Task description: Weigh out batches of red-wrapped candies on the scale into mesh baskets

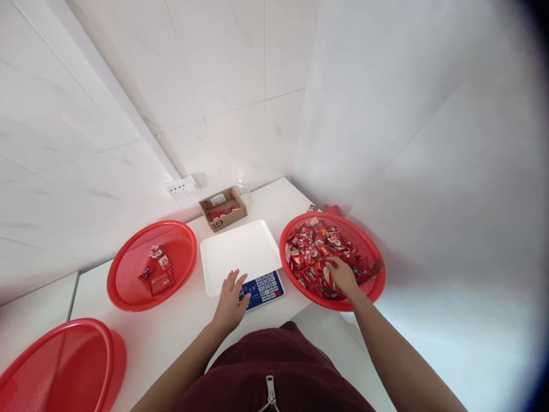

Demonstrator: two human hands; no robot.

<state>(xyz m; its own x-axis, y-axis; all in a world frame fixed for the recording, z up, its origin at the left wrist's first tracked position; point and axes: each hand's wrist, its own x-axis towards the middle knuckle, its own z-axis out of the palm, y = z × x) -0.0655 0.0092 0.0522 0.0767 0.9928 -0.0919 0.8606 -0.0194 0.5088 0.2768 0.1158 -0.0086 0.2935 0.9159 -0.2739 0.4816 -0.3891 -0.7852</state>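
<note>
Many small red packets (315, 246) fill the round red basket (375, 246) on the right. My right hand (342, 276) reaches into that basket, its fingers bent down on the packets near a pale yellowish one; whether it grips anything is too small to tell. My left hand (231, 300) has its fingers spread and holds nothing, over the near edge of a white tray (240, 252) and the left end of a scale with a blue keypad (268, 289). The white tray lies bare on the scale and hides part of it.
Another red basket (124, 274) at the left holds several packets. Part of a further red basket (105, 355) shows at the lower left. A cardboard box (231, 217) with red packets stands behind the tray, near clear plastic and a wall socket (181, 186). Walls bound the table.
</note>
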